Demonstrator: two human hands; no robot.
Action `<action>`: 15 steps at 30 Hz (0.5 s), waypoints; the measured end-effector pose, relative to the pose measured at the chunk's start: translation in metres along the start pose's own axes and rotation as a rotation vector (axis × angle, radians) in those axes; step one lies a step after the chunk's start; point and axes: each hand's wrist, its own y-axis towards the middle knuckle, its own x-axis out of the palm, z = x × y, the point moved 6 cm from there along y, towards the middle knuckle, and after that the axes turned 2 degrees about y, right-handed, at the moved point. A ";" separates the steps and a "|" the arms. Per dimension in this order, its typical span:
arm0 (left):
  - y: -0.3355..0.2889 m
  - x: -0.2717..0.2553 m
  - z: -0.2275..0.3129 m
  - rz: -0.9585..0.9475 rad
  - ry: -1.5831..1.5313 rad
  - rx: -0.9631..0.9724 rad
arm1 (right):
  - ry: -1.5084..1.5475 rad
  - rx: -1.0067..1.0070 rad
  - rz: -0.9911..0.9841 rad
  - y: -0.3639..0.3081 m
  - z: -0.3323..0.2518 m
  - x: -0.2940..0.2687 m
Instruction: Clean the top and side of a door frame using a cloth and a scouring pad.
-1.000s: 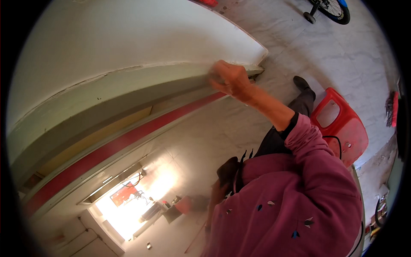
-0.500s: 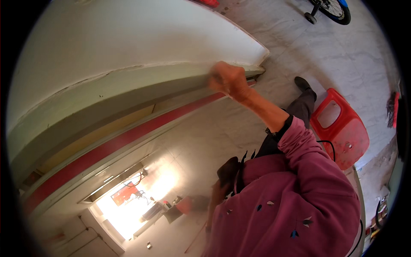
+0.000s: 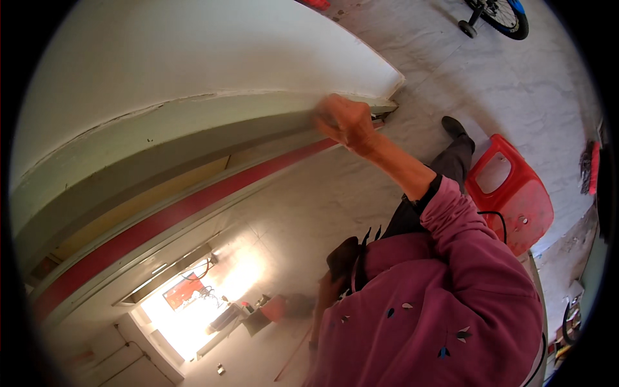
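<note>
My right hand is curled into a fist against the pale green door frame, near the frame's right end. Motion blurs its fingertips, and a dark patch shows at them; I cannot make out what they hold. The right arm, in a pink sleeve with a dark cuff, reaches up and across. Lower down, my left hand lies in shadow close to my body, beside a dark brown object of unclear kind. The fingers of that hand are not distinguishable.
A red plastic stool stands right of my leg. Beyond it are a red broom and a child's bicycle wheel. A white panel borders the frame above; a dark red strip runs below. Bright light enters at lower left.
The view has shifted very slightly. My right hand stays at about the same spot on the frame, blurred in both frames. My left hand shows no clear change.
</note>
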 end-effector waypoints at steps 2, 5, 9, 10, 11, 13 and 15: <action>0.004 0.001 -0.012 -0.025 -0.031 -0.026 | 0.001 0.003 0.004 0.002 -0.002 0.000; 0.010 0.006 -0.033 -0.022 -0.077 0.011 | 0.005 0.005 0.022 0.004 -0.002 0.002; 0.013 0.008 -0.046 0.004 -0.076 0.023 | -0.008 0.126 0.086 -0.003 0.011 0.002; 0.013 0.008 -0.046 0.002 -0.077 0.023 | -0.010 0.126 0.084 -0.005 0.013 0.001; 0.012 0.007 -0.042 -0.001 -0.106 0.023 | -0.087 0.155 0.087 -0.007 0.016 -0.001; 0.013 0.007 -0.043 -0.004 -0.138 0.022 | -0.164 0.182 0.088 -0.010 0.016 -0.001; 0.015 0.007 -0.045 0.027 -0.071 0.095 | -0.020 0.151 0.070 -0.010 0.008 0.001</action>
